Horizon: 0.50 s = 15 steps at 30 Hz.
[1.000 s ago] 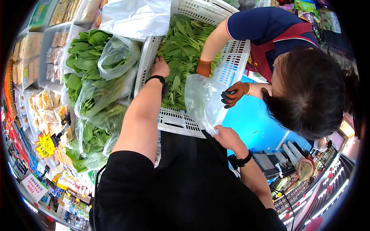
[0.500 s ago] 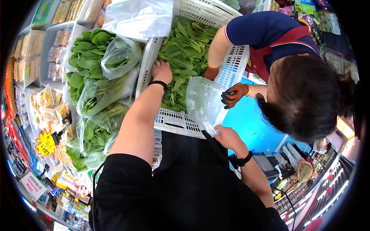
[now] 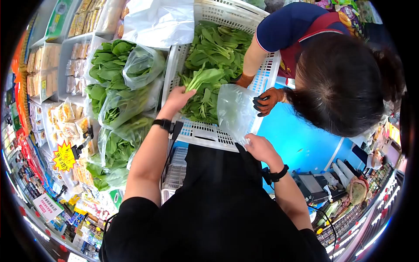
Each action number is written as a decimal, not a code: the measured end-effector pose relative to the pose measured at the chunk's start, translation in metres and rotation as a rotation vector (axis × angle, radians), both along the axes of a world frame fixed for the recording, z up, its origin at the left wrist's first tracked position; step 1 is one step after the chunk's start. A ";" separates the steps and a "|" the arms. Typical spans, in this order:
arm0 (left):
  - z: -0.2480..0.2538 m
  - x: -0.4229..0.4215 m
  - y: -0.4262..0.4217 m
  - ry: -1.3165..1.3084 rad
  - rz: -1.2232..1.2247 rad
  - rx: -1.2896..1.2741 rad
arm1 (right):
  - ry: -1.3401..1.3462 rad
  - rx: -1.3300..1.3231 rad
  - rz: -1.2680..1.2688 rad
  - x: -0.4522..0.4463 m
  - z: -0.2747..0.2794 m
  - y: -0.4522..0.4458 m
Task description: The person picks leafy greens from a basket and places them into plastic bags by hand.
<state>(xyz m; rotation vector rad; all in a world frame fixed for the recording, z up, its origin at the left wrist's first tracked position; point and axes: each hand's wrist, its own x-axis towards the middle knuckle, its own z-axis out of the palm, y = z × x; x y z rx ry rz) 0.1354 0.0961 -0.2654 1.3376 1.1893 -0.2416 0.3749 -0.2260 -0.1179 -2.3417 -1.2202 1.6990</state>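
My left hand (image 3: 178,101) is closed around the base of a bunch of leafy greens (image 3: 205,78), its leaves pointing right. Beneath it, more loose greens (image 3: 222,48) fill a white plastic crate (image 3: 176,61). At the crate's near right corner my right hand (image 3: 261,150) pinches the lower edge of a clear plastic bag (image 3: 235,109). The bag hangs over the crate's edge. Across from me, a co-worker's orange-and-black gloved hand (image 3: 268,101) is beside the bag, and the other gloved hand (image 3: 245,80) reaches into the crate, partly hidden.
Bagged greens (image 3: 118,91) are stacked left of the crate. A pile of white plastic bags (image 3: 159,22) lies at the back left. Shelves of packaged goods (image 3: 43,65) line the left side. The co-worker (image 3: 336,83) leans in from the right, above a blue surface (image 3: 288,135).
My left hand has lifted a bunch of greens out of the pile and drawn it toward me. The right hand still holds the bag. The co-worker's head has shifted slightly toward me.
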 end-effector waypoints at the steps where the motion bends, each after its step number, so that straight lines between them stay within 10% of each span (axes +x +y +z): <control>1: 0.009 -0.011 -0.006 -0.031 0.203 -0.197 | -0.004 0.025 -0.003 0.000 -0.002 -0.001; 9: 0.113 -0.057 -0.057 -0.488 0.445 -0.585 | -0.429 0.402 0.149 -0.014 0.019 0.017; 15: 0.151 -0.043 -0.109 -0.383 0.258 0.219 | 0.523 0.461 -0.573 -0.054 0.043 0.074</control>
